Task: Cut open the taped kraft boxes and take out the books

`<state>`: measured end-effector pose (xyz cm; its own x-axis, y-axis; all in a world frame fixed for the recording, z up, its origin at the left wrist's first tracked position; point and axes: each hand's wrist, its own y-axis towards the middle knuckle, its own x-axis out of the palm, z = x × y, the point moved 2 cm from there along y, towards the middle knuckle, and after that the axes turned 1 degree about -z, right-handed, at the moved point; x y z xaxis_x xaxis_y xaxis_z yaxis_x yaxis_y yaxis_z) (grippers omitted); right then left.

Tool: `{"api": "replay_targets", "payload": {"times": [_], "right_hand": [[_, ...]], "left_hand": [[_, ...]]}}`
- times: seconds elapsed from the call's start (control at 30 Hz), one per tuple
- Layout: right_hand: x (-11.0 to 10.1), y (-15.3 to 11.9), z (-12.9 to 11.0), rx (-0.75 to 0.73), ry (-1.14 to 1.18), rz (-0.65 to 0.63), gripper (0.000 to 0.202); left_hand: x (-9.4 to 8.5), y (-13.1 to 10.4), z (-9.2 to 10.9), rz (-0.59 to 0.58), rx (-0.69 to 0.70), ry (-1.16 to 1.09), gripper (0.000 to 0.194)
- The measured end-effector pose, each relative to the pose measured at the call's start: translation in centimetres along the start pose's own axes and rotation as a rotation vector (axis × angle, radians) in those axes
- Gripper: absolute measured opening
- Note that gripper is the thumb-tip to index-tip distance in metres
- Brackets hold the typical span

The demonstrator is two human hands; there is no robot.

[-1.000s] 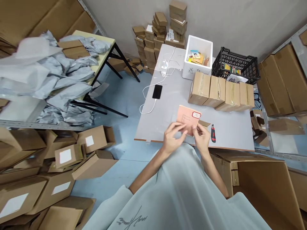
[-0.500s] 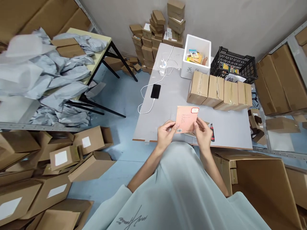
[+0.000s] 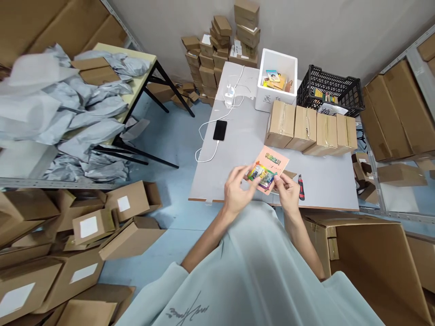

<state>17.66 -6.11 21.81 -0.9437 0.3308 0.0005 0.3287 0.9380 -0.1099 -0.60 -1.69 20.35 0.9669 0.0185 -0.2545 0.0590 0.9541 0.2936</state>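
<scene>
A dark phone (image 3: pixel 220 130) on a white cable (image 3: pixel 211 158) lies on the grey table (image 3: pixel 234 156); just right of it, the left hand (image 3: pixel 237 192) pinches the left side of a pink booklet (image 3: pixel 272 164), its colourful picture side up, over the table's near edge. The right hand (image 3: pixel 288 192) pinches the booklet's right edge between thumb and fingers, and beside that hand lies a red-and-black box cutter (image 3: pixel 301 187), with a row of taped cartons (image 3: pixel 305 129) behind.

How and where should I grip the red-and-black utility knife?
Probably pinch the knife across its red body, from above and right: it lies lengthwise away from the person, narrow black end farthest, and the right hand, holding the pink booklet, is close on its left.
</scene>
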Motion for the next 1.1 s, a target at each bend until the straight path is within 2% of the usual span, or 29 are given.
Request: {"api": "replay_targets", "payload": {"times": [0.07, 0.13, 0.2, 0.27, 0.43, 0.57, 0.67, 0.77, 0.9, 1.0, 1.1], "right_hand": [[-0.9, 0.4, -0.1, 0.036, 0.021, -0.049, 0.062], [-1.5, 0.6, -0.2, 0.044, 0.021, -0.091, 0.059], [-1.8, 0.6, -0.2, 0.029, 0.008, -0.117, 0.056], [-2.0, 0.7, -0.2, -0.004, -0.026, -0.101, 0.054], [-2.4, 1.1, -0.8, -0.175, -0.161, -0.011, 0.042], [-2.8, 1.1, -1.7, -0.376, -0.212, -0.015, 0.027], [-2.9, 1.1, -1.8, -0.42, -0.239, -0.014, 0.025], [-3.0, 1.0, -1.3, -0.377, -0.232, 0.02, 0.03], [-3.2, 1.0, -0.7, -0.314, -0.119, 0.09, 0.037], [-3.4, 1.1, -0.9, -0.277, -0.159, 0.028, 0.029], [-3.6, 1.1, -1.1, -0.234, -0.168, -0.06, 0.035]], "left_hand": [[-0.7, 1.0, -0.8, -0.054, -0.145, -0.112, 0.047], [-0.9, 1.7, -1.4, -0.183, -0.279, -0.276, 0.053], [-0.8, 2.0, -1.7, -0.255, -0.35, -0.372, 0.056], [-0.8, 2.1, -1.7, -0.23, -0.317, -0.348, 0.052], [-1.1, 2.4, -0.6, -0.124, -0.039, -0.196, 0.033], [-1.6, 2.9, -0.1, -0.082, 0.153, -0.156, 0.027], [-2.0, 3.0, 0.1, -0.055, 0.224, -0.135, 0.02], [-2.2, 2.9, 0.0, -0.047, 0.181, -0.169, 0.015], [-2.2, 2.9, -0.2, -0.124, 0.026, -0.225, 0.036], [-2.3, 3.2, 0.1, -0.202, 0.06, -0.207, 0.036], [-2.4, 3.5, 0.0, -0.236, 0.047, -0.178, 0.035]]}}
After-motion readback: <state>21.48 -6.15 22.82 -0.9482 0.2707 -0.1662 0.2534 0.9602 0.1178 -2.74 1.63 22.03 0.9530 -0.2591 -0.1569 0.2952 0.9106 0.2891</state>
